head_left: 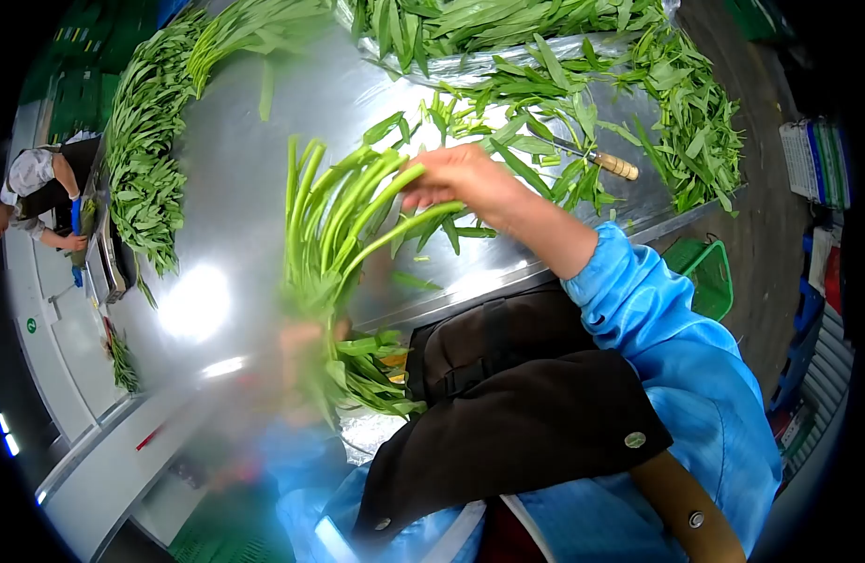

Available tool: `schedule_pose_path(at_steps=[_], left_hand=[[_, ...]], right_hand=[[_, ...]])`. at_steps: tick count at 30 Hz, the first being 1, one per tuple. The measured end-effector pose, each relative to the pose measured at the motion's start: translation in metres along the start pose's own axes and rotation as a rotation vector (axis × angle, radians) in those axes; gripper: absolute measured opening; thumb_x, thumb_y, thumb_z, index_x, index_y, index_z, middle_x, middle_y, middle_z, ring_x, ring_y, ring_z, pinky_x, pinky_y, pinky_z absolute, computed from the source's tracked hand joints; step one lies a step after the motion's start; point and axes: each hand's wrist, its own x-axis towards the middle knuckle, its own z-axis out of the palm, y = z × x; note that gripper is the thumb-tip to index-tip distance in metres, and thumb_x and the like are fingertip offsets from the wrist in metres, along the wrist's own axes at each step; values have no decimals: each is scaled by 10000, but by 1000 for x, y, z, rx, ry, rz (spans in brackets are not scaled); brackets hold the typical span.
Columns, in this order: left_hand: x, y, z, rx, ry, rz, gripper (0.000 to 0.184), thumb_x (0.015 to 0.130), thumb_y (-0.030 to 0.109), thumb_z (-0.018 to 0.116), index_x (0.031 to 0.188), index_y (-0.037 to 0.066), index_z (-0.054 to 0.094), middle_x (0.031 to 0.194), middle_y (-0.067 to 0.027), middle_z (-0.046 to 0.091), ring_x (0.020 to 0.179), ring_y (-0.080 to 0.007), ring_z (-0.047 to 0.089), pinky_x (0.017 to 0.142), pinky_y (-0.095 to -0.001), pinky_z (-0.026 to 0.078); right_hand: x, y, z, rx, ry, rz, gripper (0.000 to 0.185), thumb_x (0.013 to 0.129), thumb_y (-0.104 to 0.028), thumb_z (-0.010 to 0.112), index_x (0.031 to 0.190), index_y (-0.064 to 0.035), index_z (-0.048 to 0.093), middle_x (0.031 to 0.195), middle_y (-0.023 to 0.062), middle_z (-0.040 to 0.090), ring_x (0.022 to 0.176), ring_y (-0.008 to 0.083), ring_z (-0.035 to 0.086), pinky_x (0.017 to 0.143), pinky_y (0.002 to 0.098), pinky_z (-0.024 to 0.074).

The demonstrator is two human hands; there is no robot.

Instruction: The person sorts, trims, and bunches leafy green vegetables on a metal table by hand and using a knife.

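Note:
A bunch of water spinach (334,225) is held above the metal table, its long pale-green stems pointing up and its leaves hanging down toward my lap. My left hand (303,345), badly blurred in the picture, grips the bunch low down near the leaves. At the bunch's right side, my right hand (456,180) has its fingers closed on some of the stems. Beyond that hand, loose leaves and short cut stem pieces (470,117) lie scattered on the table. A knife (615,166) with a wooden handle rests among them, its blade partly covered by leaves.
Piled greens (151,141) line the table's (235,188) left edge, with more heaps (700,122) at the back and right. A green basket (709,277) stands on the floor at right. Stacked crates (817,159) are farther right. Another person (38,178) works at far left.

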Motion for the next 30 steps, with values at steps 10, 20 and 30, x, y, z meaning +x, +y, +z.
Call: schedule_pose_path(at_steps=[10,20,30], left_hand=[[0,0,-50,-171,-144,77,876,632,165,616,1384,-86,242,1285,-367,419,467,-159,498,392,-255,410],[17,17,-54,-250,-215,-68,806,654,182,601,1372,-29,302,1131,-305,473,516,-183,504,422,-293,449],[29,18,-63,-351,-265,-130,600,726,220,561,1264,-10,429,674,-123,485,524,-197,471,451,-322,444]], right_hand=[[24,21,13,-505,-451,-186,408,820,-170,707,1206,-88,604,1068,88,663,945,173,611,861,303,488],[14,33,38,-333,-118,-338,238,794,-80,717,1009,13,679,1022,107,672,958,166,616,855,283,483],[6,15,34,-528,115,-357,226,777,-151,738,966,-30,712,824,73,702,775,94,633,729,260,491]])
